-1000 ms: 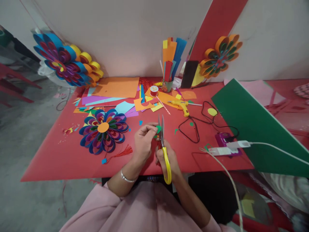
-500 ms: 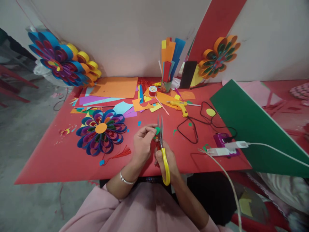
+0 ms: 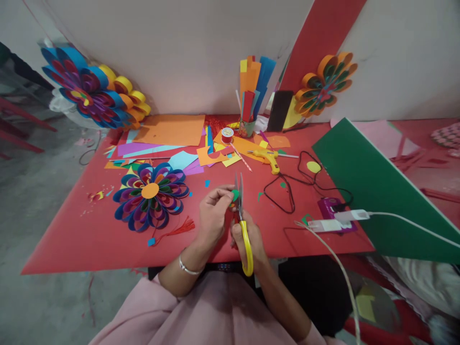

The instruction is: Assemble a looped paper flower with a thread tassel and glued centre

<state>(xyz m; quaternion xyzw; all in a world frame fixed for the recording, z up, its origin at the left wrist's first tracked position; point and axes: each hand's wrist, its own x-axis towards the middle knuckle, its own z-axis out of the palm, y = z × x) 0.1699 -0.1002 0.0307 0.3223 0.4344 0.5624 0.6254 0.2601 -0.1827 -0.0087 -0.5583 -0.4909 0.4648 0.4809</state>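
Between the thumb and fingers of my left hand (image 3: 212, 211) is a small piece of green paper (image 3: 235, 195), pinched near its edge. My right hand (image 3: 251, 235) grips yellow-handled scissors (image 3: 247, 249), their blades pointing away from me and slightly parted beside the green paper. Part of the scissors' handle is hidden by my fingers. Left of my hands lies a paper flower (image 3: 161, 213) of blue, purple and green loops, with an orange disc (image 3: 150, 190) at its centre. A red tassel (image 3: 183, 227) with a small blue piece rests below it.
A yellow glue gun (image 3: 268, 157) with a black cord lies ahead to the right, near a purple extension socket (image 3: 332, 211). Coloured paper strips stand in a cup (image 3: 247, 128) by the wall. A green board (image 3: 373, 191) leans over the table's right side.
The green paper has shifted very slightly between the left fingers beside the blades. Both hands stay in nearly the same place.
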